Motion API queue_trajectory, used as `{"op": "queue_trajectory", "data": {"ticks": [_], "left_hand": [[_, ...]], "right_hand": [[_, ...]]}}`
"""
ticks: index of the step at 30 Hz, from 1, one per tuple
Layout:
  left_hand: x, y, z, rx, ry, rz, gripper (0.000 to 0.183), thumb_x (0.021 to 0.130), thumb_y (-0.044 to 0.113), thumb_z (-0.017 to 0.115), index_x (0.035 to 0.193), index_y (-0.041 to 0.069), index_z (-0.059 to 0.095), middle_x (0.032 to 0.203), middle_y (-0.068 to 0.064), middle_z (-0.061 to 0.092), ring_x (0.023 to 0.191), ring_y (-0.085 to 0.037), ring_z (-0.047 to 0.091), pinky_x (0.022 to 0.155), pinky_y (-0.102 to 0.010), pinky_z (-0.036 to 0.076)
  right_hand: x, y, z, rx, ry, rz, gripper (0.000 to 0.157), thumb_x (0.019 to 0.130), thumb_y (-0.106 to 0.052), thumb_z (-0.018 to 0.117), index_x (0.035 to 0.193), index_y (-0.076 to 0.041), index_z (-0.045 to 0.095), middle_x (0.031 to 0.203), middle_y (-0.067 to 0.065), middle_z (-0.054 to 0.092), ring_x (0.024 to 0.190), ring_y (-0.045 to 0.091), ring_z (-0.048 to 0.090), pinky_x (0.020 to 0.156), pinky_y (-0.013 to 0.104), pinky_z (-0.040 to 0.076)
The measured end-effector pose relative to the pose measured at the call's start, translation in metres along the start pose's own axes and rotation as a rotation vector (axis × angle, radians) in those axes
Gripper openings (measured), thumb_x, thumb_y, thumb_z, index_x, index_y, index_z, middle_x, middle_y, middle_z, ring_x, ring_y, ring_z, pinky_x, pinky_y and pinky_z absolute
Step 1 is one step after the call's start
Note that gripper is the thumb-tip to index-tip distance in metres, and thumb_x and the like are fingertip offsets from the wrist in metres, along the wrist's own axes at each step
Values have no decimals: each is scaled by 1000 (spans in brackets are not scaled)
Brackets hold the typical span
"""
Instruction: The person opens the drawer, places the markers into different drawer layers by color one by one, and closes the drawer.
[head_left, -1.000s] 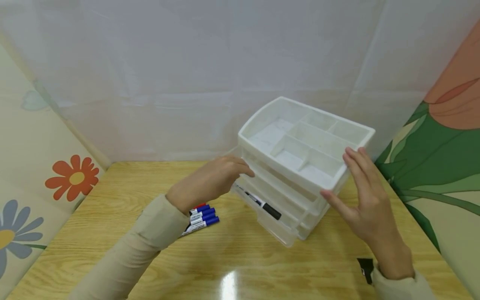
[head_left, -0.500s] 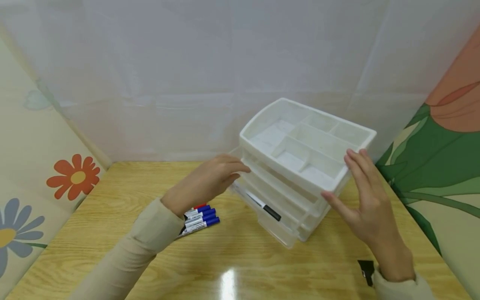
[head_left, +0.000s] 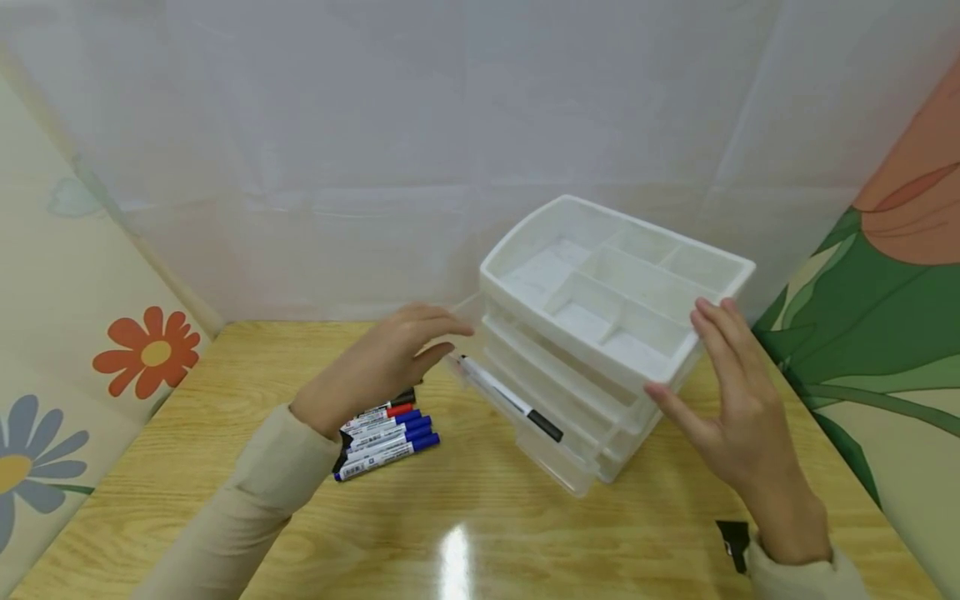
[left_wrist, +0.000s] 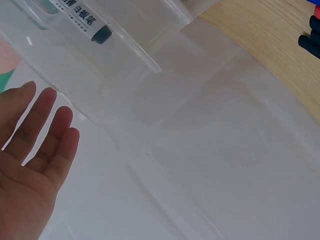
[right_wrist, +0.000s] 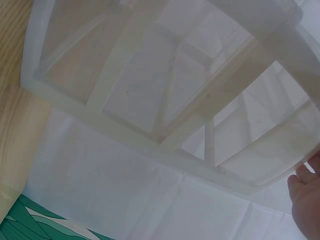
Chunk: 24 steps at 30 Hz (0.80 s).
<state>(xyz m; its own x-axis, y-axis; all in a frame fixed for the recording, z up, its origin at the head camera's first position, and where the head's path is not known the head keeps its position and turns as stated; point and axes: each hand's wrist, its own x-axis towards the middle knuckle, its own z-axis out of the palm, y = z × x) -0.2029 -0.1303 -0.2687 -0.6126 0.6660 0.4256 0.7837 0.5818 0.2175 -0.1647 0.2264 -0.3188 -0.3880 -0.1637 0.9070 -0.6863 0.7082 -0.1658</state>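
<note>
Our left grip (head_left: pixel 382 365) hangs just beside the near left end of the pulled-out drawer (head_left: pixel 555 471), fingers loosely extended, thumb apart from them, pinching nothing. Just ahead of its thumb, a black-capped marker (head_left: pixel 512 398) lies along the inside of that drawer, running away from the grip toward our right; the left wrist view shows clear space between our fingers and this marker. Our right grip (head_left: pixel 741 427) is spread against the right side of the white plastic drawer box (head_left: pixel 558 332), thumb near the front corner and fingertips along the top edge, so it seems to steady the box rather than clasp it. Below our left grip, partly behind the wrist, a row of markers (head_left: pixel 384 460) with blue, red and black caps lies side by side on the tabletop (head_left: pixel 562 542). A small black piece (head_left: pixel 733 537), too unclear to name, lies just beside our right cuff. We judge the step in hand to be loading the drawer, with one marker placed and the left grip free. The next move probably calls for bringing that grip down to the row for another marker, while our right grip keeps the box from sliding.
</note>
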Motion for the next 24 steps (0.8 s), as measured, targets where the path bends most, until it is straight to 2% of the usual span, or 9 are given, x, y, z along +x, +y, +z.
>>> {"op": "queue_trajectory", "data": {"ticks": [11, 24], "left_hand": [[-14, -4, -8, -65, -33, -97, 35, 93, 2, 66, 128, 8, 65, 129, -7, 66, 123, -25, 60, 103, -43, 52], [-31, -15, -7, -84, -22, -120, 37, 92, 2, 68, 129, 9, 64, 126, -6, 67, 119, -24, 63, 97, -41, 55]], "right_hand": [[0, 0, -1, 1, -2, -1, 83, 94, -60, 55, 131, 15, 53, 134, 34, 53, 143, 37, 40, 124, 31, 27], [1, -1, -1, -1, -7, 8, 84, 94, -60, 55, 130, 16, 53, 134, 34, 53, 144, 34, 39, 124, 31, 26]]}}
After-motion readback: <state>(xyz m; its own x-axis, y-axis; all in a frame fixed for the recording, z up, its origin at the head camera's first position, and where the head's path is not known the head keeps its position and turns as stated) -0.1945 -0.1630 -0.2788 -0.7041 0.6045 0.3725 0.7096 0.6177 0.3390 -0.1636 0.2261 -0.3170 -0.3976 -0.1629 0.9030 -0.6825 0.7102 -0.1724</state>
